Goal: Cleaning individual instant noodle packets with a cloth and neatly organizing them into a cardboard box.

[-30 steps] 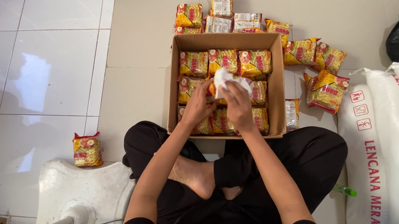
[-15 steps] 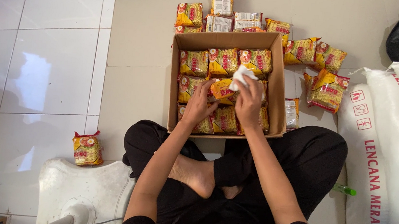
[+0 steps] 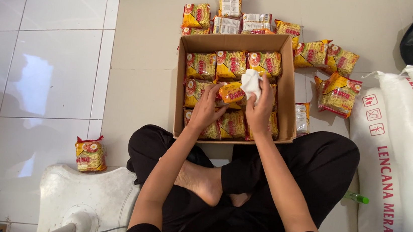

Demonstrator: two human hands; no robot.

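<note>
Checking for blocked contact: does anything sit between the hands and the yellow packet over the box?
Nothing visible does. The left hand touches the yellow packet directly; the right hand holds a white cloth beside it.

The light is bright and even, from above me. On the glossy floor tiles (image 3: pixel 44 72) at my left I see a soft white glare patch. My arms make only weak shadows inside the cardboard box (image 3: pixel 285 83). The picture is sharp in the middle, without motion blur. The tile lines bend slightly near the edges.
</note>
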